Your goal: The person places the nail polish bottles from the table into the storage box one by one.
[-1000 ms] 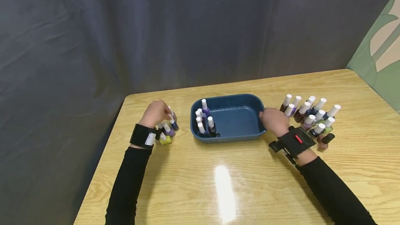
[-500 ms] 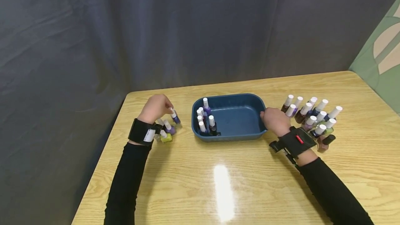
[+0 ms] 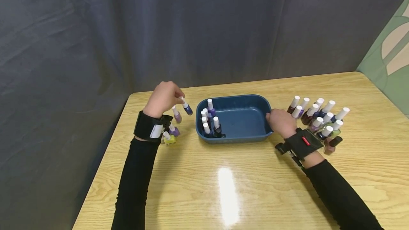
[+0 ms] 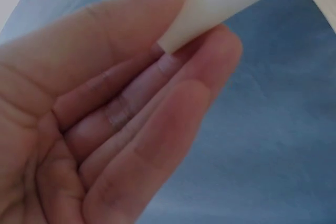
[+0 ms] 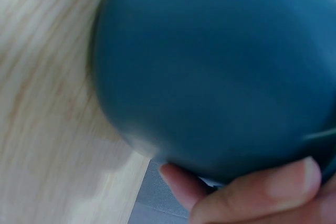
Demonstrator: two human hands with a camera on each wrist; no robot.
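Head camera is showing a person in black sleeves sitting at a wooden table (image 3: 243, 187). Their left hand (image 3: 163, 97) is up in the air, just left of a blue tub (image 3: 243, 136). It is pinching a little dark blue bottle (image 3: 186, 107) by its white cap, and the bottle is tilting toward the tub. The left wrist camera is showing the fingers (image 4: 131, 103) and thumb squeezing together on the white cap (image 4: 226, 1).

A purple bottle (image 3: 176, 115) is showing just under that hand, and more small bottles (image 3: 170, 136) are standing on the table near the wrist.

The right hand (image 3: 280, 122) is holding the right end of the tub. The right wrist camera is showing fingertips (image 5: 273, 192) curling on the tub's (image 5: 210, 77) rounded blue wall.

Inside the tub, some bottles with white caps (image 3: 210, 121) are standing close together at the left end. The tub is sitting in the middle of the table.

A big bunch of bottles (image 3: 319, 118) is standing on the table just right of the right hand. A dark curtain (image 3: 159, 27) is hanging behind the table.
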